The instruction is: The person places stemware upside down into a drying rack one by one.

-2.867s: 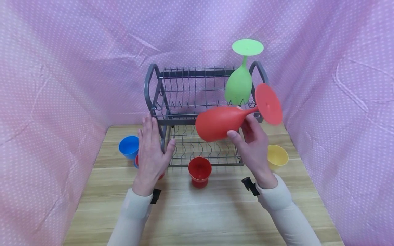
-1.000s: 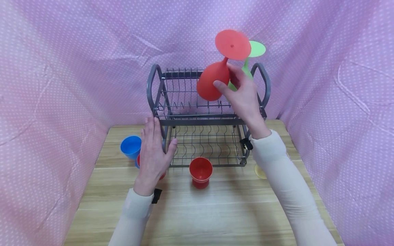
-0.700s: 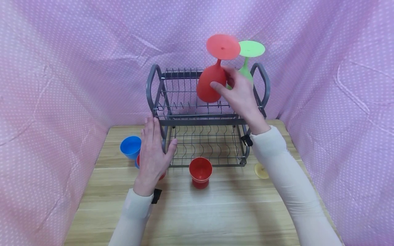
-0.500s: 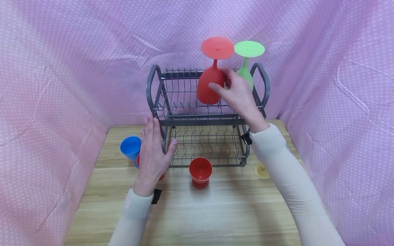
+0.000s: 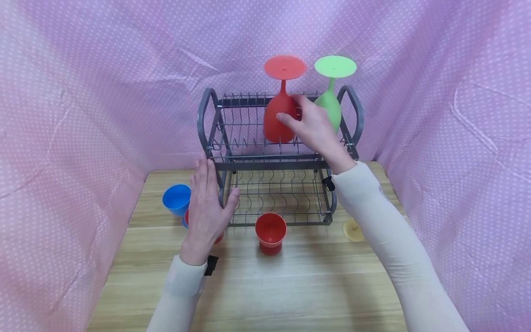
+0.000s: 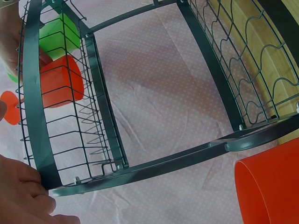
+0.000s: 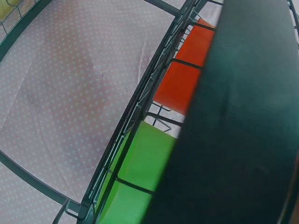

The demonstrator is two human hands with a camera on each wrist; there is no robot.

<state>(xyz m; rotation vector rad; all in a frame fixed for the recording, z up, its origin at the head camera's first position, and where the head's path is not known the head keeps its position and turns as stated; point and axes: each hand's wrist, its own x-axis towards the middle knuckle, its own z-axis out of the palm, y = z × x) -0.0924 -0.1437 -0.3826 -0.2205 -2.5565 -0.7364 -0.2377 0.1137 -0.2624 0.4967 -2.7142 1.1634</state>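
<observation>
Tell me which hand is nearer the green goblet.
Right. The right hand, on the red goblet, is beside the green goblet; the left hand touches the opposite end of the rack.

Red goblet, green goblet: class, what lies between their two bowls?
In the head view, the right hand lies there, gripping the red goblet and partly covering the green goblet.

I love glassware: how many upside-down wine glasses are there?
2, in the upper rack: a red glass in the right hand, a green glass to its right.
</observation>
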